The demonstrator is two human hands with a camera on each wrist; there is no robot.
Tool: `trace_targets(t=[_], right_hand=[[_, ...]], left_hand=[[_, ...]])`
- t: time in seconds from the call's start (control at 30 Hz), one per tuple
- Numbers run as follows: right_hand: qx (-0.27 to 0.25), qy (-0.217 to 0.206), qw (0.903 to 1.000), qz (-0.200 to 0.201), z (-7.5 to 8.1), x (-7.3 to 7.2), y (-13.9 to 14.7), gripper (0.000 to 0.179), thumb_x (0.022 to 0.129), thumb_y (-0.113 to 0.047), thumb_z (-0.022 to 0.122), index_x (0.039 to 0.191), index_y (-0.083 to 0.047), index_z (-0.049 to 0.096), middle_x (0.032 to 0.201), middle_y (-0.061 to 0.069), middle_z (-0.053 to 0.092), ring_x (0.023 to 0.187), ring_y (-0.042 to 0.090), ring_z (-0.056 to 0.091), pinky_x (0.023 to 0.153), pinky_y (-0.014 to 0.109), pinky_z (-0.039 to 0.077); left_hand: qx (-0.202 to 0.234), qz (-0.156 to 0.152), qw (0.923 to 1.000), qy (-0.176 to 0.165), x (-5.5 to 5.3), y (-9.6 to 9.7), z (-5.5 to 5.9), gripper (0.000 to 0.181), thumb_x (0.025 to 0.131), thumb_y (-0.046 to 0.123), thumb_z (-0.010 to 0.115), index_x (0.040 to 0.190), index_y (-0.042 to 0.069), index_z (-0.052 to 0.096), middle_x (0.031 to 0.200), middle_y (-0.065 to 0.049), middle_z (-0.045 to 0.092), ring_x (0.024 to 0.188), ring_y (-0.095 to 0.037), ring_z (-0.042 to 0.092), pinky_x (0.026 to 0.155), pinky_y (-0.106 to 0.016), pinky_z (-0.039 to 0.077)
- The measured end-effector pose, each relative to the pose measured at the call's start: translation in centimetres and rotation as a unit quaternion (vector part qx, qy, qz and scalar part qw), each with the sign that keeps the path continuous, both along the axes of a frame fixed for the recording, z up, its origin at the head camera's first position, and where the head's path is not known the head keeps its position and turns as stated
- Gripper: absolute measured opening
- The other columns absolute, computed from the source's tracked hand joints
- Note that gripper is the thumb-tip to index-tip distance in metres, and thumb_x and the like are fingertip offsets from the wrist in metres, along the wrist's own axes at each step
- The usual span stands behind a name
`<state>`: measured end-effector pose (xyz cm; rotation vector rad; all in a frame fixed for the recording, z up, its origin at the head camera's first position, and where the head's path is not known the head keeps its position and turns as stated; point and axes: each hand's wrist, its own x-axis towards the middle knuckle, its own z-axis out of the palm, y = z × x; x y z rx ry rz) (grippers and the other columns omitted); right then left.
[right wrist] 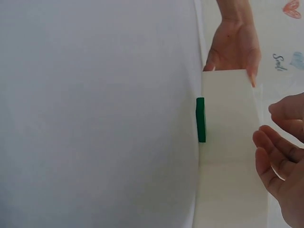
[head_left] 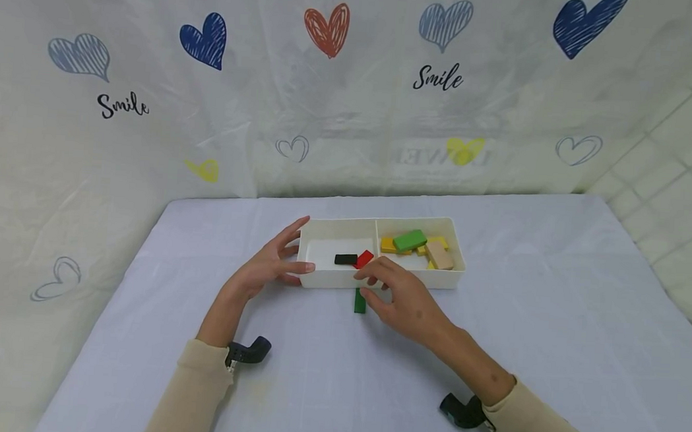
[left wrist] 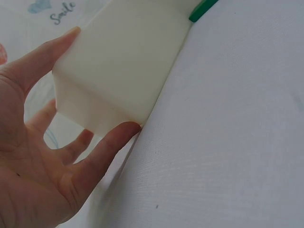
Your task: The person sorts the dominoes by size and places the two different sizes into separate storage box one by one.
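A white two-compartment box (head_left: 336, 280) rests on the table. My left hand (head_left: 268, 261) grips its left end, the fingers and thumb spread round the end wall; the left wrist view shows this hand (left wrist: 52, 161) touching the corners. My right hand (head_left: 408, 306) hovers over the front wall with fingers loosely bent; nothing shows between the fingertips in the right wrist view (right wrist: 285, 152). A dark green block (head_left: 360, 303) is on the table by the box's front wall, apart from that hand. A black block (head_left: 346, 259) and a red block (head_left: 364, 259) lie in the left compartment.
The right compartment holds a light green block (head_left: 410, 240), a beige block (head_left: 439, 255) and several yellow blocks (head_left: 394, 246). White cloth (head_left: 323, 386) covers the table. A curtain printed with hearts (head_left: 353, 97) hangs behind.
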<state>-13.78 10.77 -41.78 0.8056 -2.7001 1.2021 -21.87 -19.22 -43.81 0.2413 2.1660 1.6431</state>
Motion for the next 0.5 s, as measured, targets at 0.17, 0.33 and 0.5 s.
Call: trace_targets(t=[0.17, 0.33, 0.5], right_hand=[[0.007, -0.004, 0.9999, 0.007, -0.17, 0.07, 0.12, 0.025, 0.094, -0.009, 0.076, 0.117, -0.017, 0.070, 0.113, -0.003, 0.071, 0.100, 0.017, 0.069, 0.086, 0.039, 0.061], [0.018, -0.011, 0.9997, 0.016, -0.34, 0.12, 0.24, 0.026, 0.094, -0.011, 0.076, 0.117, -0.020, 0.070, 0.113, -0.001, 0.072, 0.099, 0.013, 0.067, 0.080, 0.031, 0.060], [0.037, -0.012, 0.9989, 0.027, -0.45, 0.23, 0.32, 0.027, 0.094, -0.012, 0.077, 0.120, -0.016, 0.071, 0.112, 0.000, 0.072, 0.098, 0.015, 0.066, 0.080, 0.030, 0.059]], left_hand=[[-0.001, -0.001, 1.0000, 0.005, 0.00, -0.02, 0.09, 0.096, 0.088, 0.024, 0.083, 0.160, 0.054, 0.026, 0.174, -0.004, 0.017, 0.158, -0.038, 0.028, 0.086, -0.043, 0.062], [-0.002, 0.002, 1.0000, 0.001, -0.12, -0.04, 0.04, 0.094, 0.088, 0.023, 0.083, 0.157, 0.057, 0.028, 0.173, -0.002, 0.019, 0.157, -0.036, 0.029, 0.085, -0.042, 0.062], [0.000, 0.005, 1.0000, -0.004, -0.09, -0.01, -0.02, 0.094, 0.088, 0.023, 0.083, 0.156, 0.058, 0.029, 0.172, -0.001, 0.019, 0.156, -0.035, 0.031, 0.085, -0.042, 0.062]])
